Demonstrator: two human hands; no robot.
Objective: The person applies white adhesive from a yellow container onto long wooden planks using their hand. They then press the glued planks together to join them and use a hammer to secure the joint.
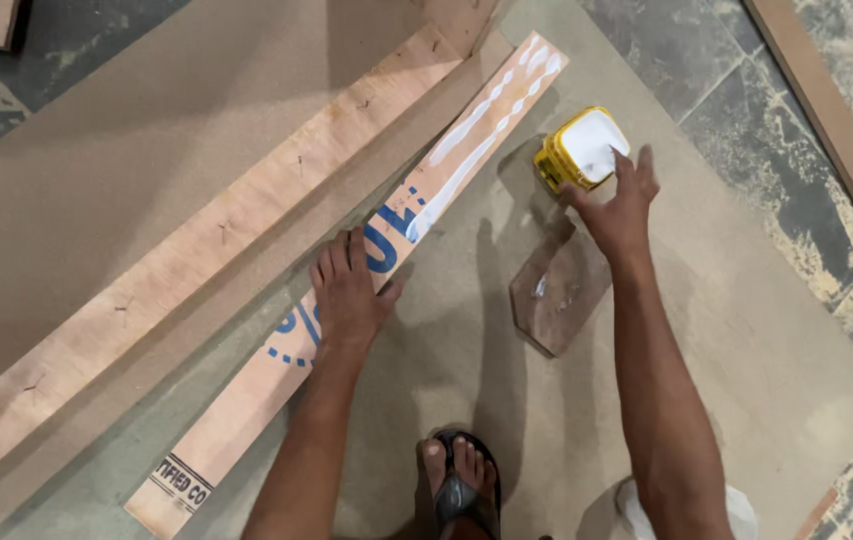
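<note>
At the far left a wide plywood plank [196, 240] lay slanted across a large brown board [126, 130] spread on the floor. Just beside it ran a narrower plywood strip [246, 420] with blue and black printing, slanting the same way, its upper end streaked with wavy lines of white glue [491, 110]. The left hand [349, 295] lay flat on the middle of that strip, palm down, fingers spread and open, gripping nothing. Below it, near the bottom edge, a foot in a dark sandal [458, 485] stood on the board. To the right of the strip a small dark scrap of wood [558, 290] with a few white smears lay flat, apart from both hands. Above it sat a yellow tub [583, 150] of white glue, tilted toward the strip. The right hand [618, 200] reached over to it with fingers loosely open, the fingertips touching the tub's near rim, not closed around it. Further right the grey stone floor [746, 90] showed pale dust, and a long wooden batten [826, 100] lay across it
</note>
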